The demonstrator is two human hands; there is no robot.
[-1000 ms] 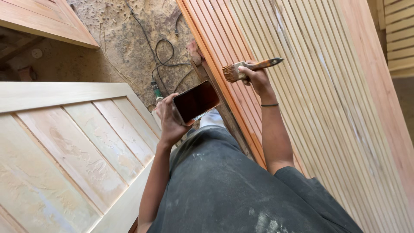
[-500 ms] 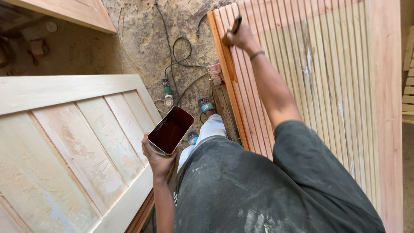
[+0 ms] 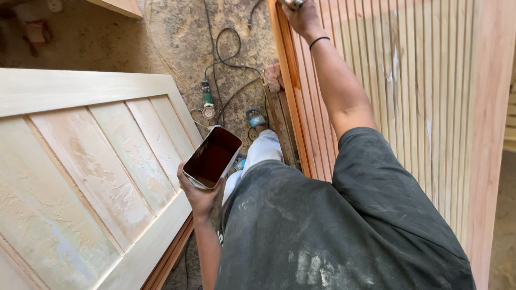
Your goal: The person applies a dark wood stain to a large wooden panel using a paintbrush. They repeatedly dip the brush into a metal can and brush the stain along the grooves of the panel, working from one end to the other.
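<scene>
the rectangular tin of dark brown stain sits cupped from below in the left hand, fingers wrapped up its near wall, clamped on it, mouth tilted open toward the camera. it hangs just beside the lower edge of the slatted door panel, off that panel's left side, above a pale trouser leg. up at the panel's top left corner the right hand is closed around a brush, of which only a sliver shows at the frame's top edge; the bristles are out of view. a dark band circles that wrist. the panel's left strips carry an orange-brown coat, the strips further right are bare pale wood with white smears. left of the panel, on the sawdust floor, a green power tool lies with its black cable looping back toward the panel's edge, and a foot in a blue sandal stands near the panel's foot. further left of the panel lies a pale panelled door, flat, patched with filler, well apart from the brush.
</scene>
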